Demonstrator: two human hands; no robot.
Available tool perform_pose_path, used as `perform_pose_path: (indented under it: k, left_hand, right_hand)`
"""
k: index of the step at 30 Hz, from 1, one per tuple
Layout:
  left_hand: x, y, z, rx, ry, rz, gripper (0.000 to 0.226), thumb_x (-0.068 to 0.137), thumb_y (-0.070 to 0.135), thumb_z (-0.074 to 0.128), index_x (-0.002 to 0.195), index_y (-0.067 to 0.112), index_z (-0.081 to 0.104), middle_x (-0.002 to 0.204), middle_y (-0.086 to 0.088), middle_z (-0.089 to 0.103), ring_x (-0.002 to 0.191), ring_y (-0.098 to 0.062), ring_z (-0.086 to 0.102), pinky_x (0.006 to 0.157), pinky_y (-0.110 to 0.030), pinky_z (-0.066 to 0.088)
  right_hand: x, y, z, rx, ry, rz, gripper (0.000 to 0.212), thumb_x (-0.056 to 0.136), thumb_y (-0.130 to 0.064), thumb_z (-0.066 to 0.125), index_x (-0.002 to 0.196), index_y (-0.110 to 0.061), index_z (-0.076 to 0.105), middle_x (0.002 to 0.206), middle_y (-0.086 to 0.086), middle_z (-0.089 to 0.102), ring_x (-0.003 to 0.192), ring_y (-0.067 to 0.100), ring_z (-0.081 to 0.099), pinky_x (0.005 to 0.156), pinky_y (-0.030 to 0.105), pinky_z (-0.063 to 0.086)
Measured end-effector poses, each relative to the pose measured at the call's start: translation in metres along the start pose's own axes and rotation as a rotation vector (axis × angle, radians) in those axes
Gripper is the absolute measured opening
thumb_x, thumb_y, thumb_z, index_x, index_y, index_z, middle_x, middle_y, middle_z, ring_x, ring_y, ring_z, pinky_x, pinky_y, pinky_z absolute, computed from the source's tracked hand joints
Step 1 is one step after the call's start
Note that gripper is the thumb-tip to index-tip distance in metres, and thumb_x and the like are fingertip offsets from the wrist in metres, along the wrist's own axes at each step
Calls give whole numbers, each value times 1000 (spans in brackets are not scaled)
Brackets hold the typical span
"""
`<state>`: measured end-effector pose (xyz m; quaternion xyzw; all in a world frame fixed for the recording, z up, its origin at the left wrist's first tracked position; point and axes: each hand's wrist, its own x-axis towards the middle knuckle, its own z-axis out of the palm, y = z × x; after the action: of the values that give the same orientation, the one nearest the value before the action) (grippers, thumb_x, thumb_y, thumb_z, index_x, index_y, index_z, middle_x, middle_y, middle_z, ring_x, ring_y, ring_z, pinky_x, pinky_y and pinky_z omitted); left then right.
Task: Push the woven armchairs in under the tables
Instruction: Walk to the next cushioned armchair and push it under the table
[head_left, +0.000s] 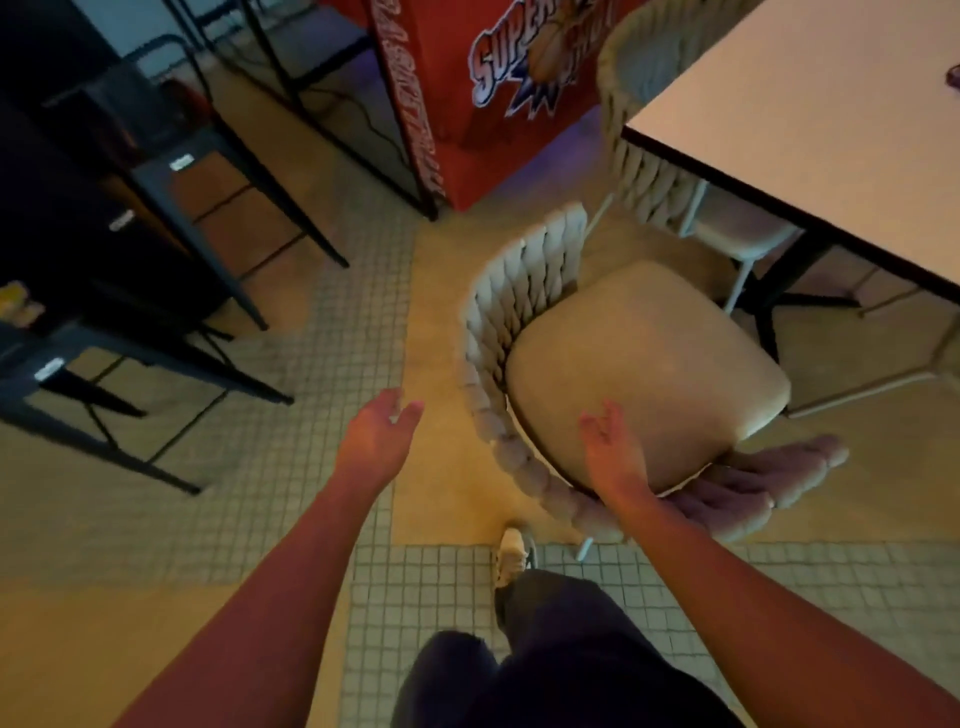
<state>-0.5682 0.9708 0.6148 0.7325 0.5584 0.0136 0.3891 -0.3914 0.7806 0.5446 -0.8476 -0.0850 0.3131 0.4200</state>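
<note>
A woven armchair (644, 364) with a beige seat cushion and a curved braided back stands on the floor, pulled out from the white table (810, 119) at the upper right. My right hand (613, 447) hovers open over the near edge of the seat, just inside the woven back. My left hand (379, 436) is open in the air to the left of the chair, apart from it. A second woven armchair (644, 130) sits further back, tucked against the table's far corner.
A red arcade cabinet (467, 104) stands behind the chairs. Black metal stools and tables (171, 218) fill the left side. My leg and shoe (511, 558) are just behind the chair on the tiled floor. The table's black leg (779, 291) stands right of the seat.
</note>
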Motion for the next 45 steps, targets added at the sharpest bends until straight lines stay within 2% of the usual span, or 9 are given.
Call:
perform_pose_path:
  k: [9, 15, 19, 23, 25, 30, 33, 38, 45]
  left_hand:
    - [132, 83, 26, 214, -263, 178, 62, 90, 48, 53, 145, 21, 40, 150, -7, 43, 135, -27, 43, 108, -37, 37]
    - [217, 139, 68, 421, -329, 325, 53, 92, 40, 54, 137, 14, 45, 137, -18, 44, 121, -38, 50, 99, -43, 45]
    - [271, 171, 89, 483, -343, 413, 56, 90, 32, 57, 142, 27, 38, 130, -18, 43, 110, -43, 54, 95, -48, 48]
    - [313, 197, 107, 568, -353, 383, 55, 89, 31, 58, 138, 11, 42, 136, -25, 43, 114, -47, 52, 92, -49, 46]
    - [326, 207, 116, 574, -421, 370, 58, 88, 33, 59, 140, 13, 41, 134, -24, 47, 114, -46, 53, 90, -48, 46]
    - [347, 221, 131, 542, -495, 360, 65, 86, 37, 63, 144, 21, 37, 133, -18, 57, 116, -42, 56, 90, -43, 45]
    - [358, 219, 135, 501, -535, 288, 65, 85, 40, 64, 140, 15, 41, 132, -18, 59, 114, -41, 58, 95, -49, 49]
    - [371, 200, 147, 306, -498, 65, 57, 81, 50, 65, 119, 8, 56, 114, -20, 65, 99, -40, 64, 87, -56, 54]
    - [364, 197, 148, 494, -383, 190, 52, 84, 52, 61, 110, 7, 59, 106, -21, 66, 93, -39, 64, 84, -51, 54]
  right_hand:
    - [46, 4, -28, 44, 270, 272, 52, 91, -31, 53, 139, -16, 39, 128, 15, 60, 116, 33, 57, 93, 35, 41]
    - [65, 13, -48, 56, 483, 402, 53, 90, -33, 54, 138, -12, 45, 132, 17, 59, 121, 34, 54, 98, 40, 43]
    - [72, 13, -74, 125, 701, 504, 49, 85, -42, 53, 130, -22, 49, 117, 9, 67, 110, 30, 61, 94, 42, 48]
    - [63, 24, -90, 82, 822, 597, 46, 80, -43, 53, 122, -28, 43, 111, 3, 64, 97, 31, 59, 71, 36, 48]
    - [54, 37, -90, 49, 836, 689, 55, 82, -39, 54, 133, -28, 37, 123, 6, 57, 105, 35, 55, 73, 33, 41]
    - [42, 76, -76, 52, 704, 904, 78, 84, -26, 63, 149, -9, 24, 153, 21, 27, 134, 39, 36, 103, 43, 35]
    - [39, 82, -60, 81, 735, 920, 89, 80, -15, 65, 151, -10, 12, 144, 28, 36, 126, 45, 43, 97, 47, 40]
    - [36, 95, -56, 41, 737, 920, 82, 78, -7, 61, 149, -11, 21, 140, 26, 45, 119, 47, 50, 91, 49, 45]
    - [32, 100, -61, 3, 719, 893, 75, 76, -8, 65, 144, -15, 33, 123, 25, 60, 101, 45, 60, 78, 43, 47]
